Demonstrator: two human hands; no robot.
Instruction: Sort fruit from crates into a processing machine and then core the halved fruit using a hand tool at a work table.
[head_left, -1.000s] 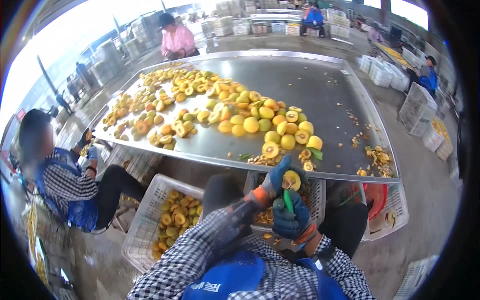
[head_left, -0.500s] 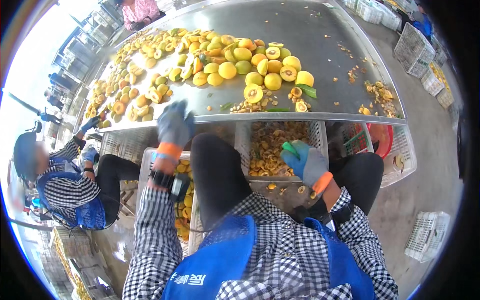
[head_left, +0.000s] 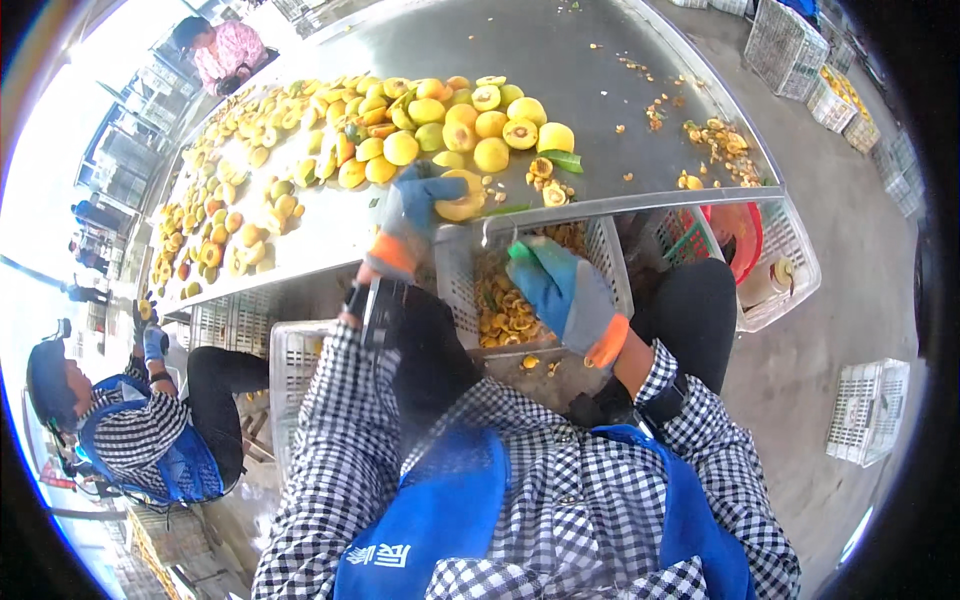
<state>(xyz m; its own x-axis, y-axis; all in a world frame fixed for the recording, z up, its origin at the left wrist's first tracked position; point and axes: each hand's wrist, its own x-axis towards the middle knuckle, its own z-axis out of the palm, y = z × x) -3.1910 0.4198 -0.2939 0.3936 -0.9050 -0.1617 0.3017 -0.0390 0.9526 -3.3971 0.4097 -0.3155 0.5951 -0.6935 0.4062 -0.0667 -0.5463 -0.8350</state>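
My left hand (head_left: 408, 220), in a blue and grey glove with an orange cuff, is at the near edge of the metal table. Its fingers are closed on a yellow peach half (head_left: 462, 196), cut face up. Lower and to the right, over a crate, my right hand (head_left: 568, 298) wears a matching glove. Those fingers are wrapped round a small green-handled tool (head_left: 517, 250), whose working end I cannot make out. Beyond my left hand lies a heap of yellow peaches (head_left: 400, 148), some whole and some halved.
Under the table edge, a white crate (head_left: 455, 290) holds peach scraps. A red basin (head_left: 745, 240) sits in another crate at the right. Pits and scraps (head_left: 722, 140) lie on the table's right side. A co-worker (head_left: 150, 430) sits at my left; another person (head_left: 225, 55) is across the table.
My left hand has moved right along the table edge and taken hold of a peach half. My right hand has moved up and left with the green-handled tool. The view has shifted.
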